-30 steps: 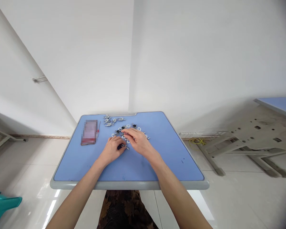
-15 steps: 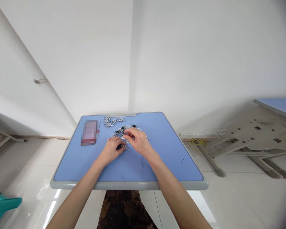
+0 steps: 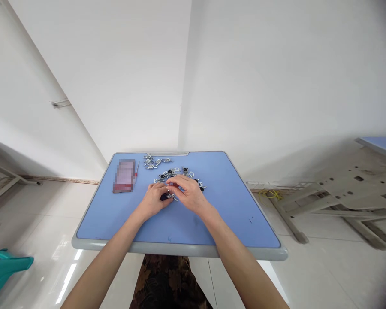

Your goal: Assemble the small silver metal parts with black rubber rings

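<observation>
My left hand is closed around a small metal part with a dark area and a thin pin sticking out to the right. It holds the part low over the desktop. My right hand is pinched just above that part, thumb and forefinger together; whatever is between them is too small to make out. Behind my hands lies a loose pile of small metal parts with black round pieces and flat silvery plates. My right hand hides some of this pile.
The blue desk has a raised grey edge. Several assembled-looking metal parts lie at its back left. Beside them are a thin screwdriver-like tool and a blurred flat rectangular object. A white wall stands behind; a teal stool is lower left.
My right hand has come down and closer to the part in my left hand, its fingertips now over it. The whole view has shifted slightly.
</observation>
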The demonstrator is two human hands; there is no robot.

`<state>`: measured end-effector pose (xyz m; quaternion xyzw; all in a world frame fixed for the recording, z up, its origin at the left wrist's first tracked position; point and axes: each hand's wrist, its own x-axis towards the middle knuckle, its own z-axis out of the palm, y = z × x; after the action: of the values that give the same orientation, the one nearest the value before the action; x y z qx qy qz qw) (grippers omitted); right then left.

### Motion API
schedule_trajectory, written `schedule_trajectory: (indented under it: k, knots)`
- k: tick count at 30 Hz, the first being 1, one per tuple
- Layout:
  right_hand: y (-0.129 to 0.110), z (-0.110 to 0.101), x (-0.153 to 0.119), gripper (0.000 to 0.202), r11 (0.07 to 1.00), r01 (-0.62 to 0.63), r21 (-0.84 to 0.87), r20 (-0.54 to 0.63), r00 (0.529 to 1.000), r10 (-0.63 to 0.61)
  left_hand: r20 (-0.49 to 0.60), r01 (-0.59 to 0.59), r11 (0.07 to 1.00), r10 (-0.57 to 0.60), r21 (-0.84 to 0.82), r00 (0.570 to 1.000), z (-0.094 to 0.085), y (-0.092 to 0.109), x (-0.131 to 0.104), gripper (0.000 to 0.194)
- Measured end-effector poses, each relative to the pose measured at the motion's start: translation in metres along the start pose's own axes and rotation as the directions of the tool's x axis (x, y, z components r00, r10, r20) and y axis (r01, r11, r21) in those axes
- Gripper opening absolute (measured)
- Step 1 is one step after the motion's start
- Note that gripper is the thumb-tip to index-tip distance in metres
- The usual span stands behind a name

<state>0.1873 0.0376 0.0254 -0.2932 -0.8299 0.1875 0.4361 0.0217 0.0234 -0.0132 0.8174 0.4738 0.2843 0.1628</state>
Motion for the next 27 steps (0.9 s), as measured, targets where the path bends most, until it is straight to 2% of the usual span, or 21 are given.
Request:
schedule_trajectory:
  k: [10,27]
  knots:
    - [0.0011,-0.0002,-0.0007,0.015,1.0,0.005,0.008,-0.002,1.0,-0.005,0.017,0.034,0.999,-0.033,-0.029,0.999,-0.0022,0.0007,0.0013,0.011]
    - [-0.0018,-0.0022,0.0005,0.016,0.999,0.043,0.013,0.029,0.999,-0.044,0.008,0.014,1.0,-0.013,-0.027,1.0,-0.0003,-0.0021,0.002,0.011]
